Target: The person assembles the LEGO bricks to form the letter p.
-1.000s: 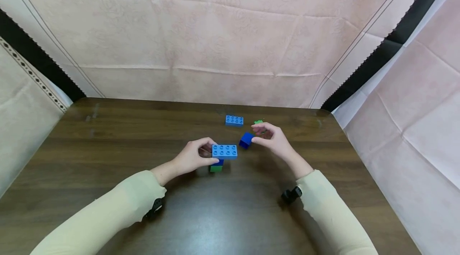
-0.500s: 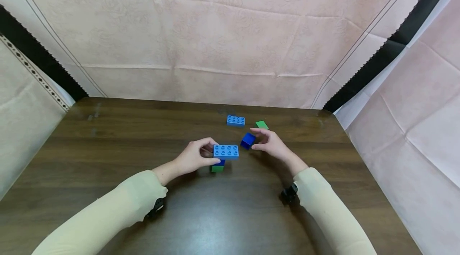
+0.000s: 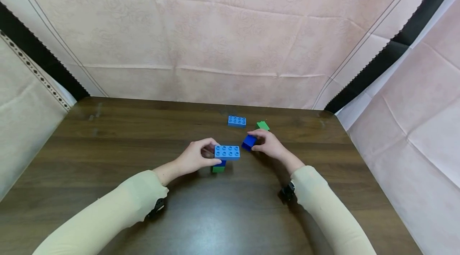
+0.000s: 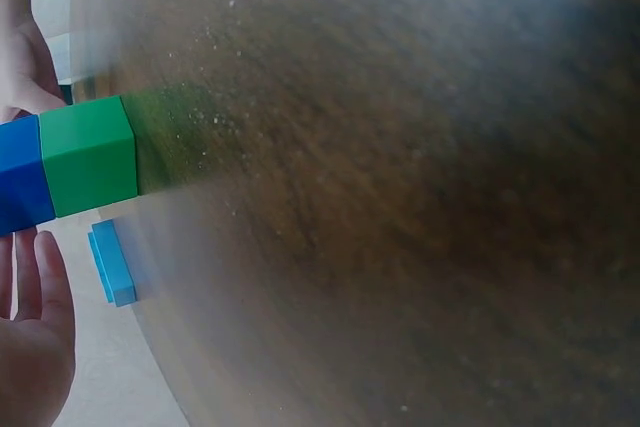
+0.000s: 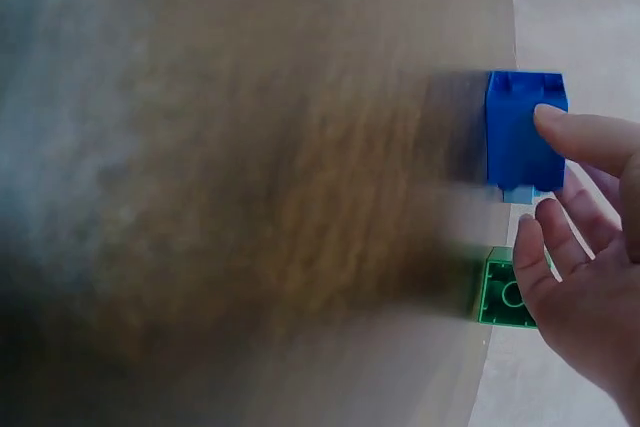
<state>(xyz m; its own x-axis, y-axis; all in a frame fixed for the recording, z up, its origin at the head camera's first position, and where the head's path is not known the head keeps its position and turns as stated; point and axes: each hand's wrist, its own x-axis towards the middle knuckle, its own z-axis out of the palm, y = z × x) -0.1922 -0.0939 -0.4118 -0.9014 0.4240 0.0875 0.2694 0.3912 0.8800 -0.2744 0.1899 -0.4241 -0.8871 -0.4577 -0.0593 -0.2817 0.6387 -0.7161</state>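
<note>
My left hand [image 3: 194,157] holds a small stack by its left side. The stack has a light blue toy brick [image 3: 227,152] on top, a dark blue brick [image 4: 20,175] under it and a green brick [image 4: 90,157] at the bottom, on or just above the table. Right of the stack, my right hand [image 3: 269,145] pinches a tilted dark blue brick [image 3: 249,142]. In the right wrist view its thumb [image 5: 590,137] lies against that brick's face, while the other fingers are partly behind it.
Farther back on the wooden table [image 3: 143,127] lies another light blue brick [image 3: 236,121]. A green brick [image 3: 262,125] sits just beyond my right hand, its hollow underside visible in the right wrist view. Pale cloth [image 3: 215,47] hangs behind the table.
My right hand has come down and back from beside the green brick, and its fingers have closed round the dark blue brick. My left hand stays with the stack.
</note>
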